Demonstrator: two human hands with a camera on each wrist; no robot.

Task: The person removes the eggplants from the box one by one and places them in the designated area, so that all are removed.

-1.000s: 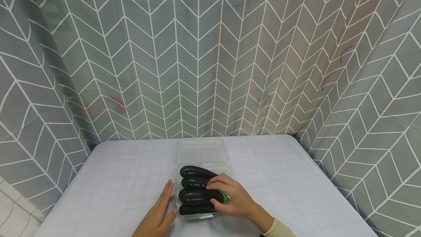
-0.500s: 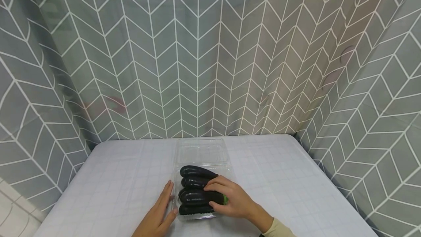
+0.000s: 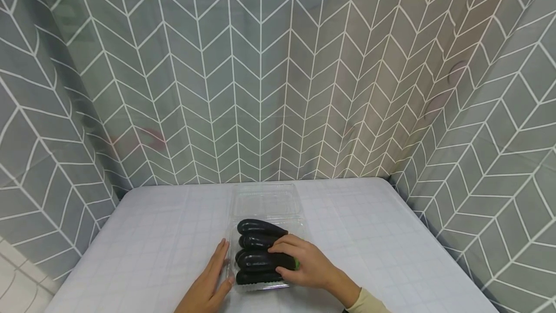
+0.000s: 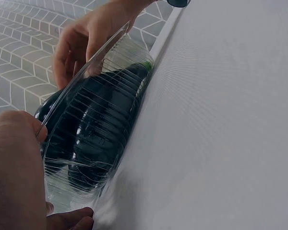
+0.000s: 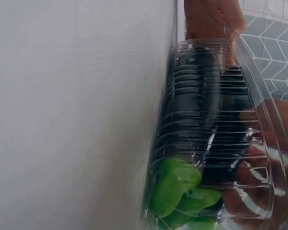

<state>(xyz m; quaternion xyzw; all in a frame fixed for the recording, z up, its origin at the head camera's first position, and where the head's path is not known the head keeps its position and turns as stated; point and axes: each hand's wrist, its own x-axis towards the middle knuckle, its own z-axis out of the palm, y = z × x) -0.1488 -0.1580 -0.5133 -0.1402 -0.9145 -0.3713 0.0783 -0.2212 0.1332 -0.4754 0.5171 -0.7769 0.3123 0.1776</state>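
A clear plastic clamshell box sits on the table with several glossy dark eggplants lying crosswise in it. My right hand comes over the box's right side, fingers and thumb curled round the green-stemmed end of an upper eggplant. My left hand lies along the box's left side with straight fingers, its thumb at the near corner. In the left wrist view, the left thumb touches the box's rim. Green eggplant caps show through the ribbed wall in the right wrist view.
The box's lid lies folded back toward the far edge of the table. A white checked cloth covers the table. Grey curtains with white chevron lines hang behind and at both sides.
My right fingers have shifted slightly left over the eggplant, and less of its green cap shows. My left hand and the box stay where they were.
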